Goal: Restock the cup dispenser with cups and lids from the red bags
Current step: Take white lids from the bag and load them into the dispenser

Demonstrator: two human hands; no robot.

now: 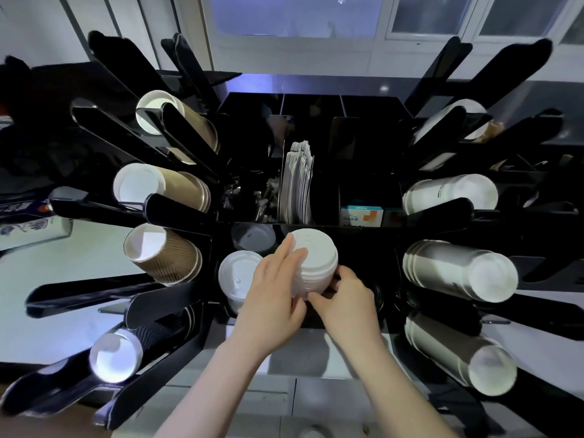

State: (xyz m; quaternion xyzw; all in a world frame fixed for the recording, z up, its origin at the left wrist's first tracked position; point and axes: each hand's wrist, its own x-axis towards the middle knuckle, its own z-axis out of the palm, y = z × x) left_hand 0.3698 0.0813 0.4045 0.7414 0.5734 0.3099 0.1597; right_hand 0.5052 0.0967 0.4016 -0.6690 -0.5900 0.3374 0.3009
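A black cup dispenser (316, 102) fills the view, with angled slots of brown cups on the left and white cups on the right. A stack of white lids (316, 260) sits in a middle lid bay. My left hand (271, 292) lies against the stack's left side with its fingers fairly straight. My right hand (344, 298) pinches the stack's lower right edge with curled fingers. Another white lid stack (235, 276) stands in the bay just to the left. No red bag is in view.
Brown cup stacks (170, 188) (164, 257) fill left slots; white cup stacks (458, 270) (461, 352) (452, 191) fill right slots. Centre compartments hold paper sleeves (297, 181), a small box (361, 214) and dark lids (252, 237). Several black slot arms jut outwards.
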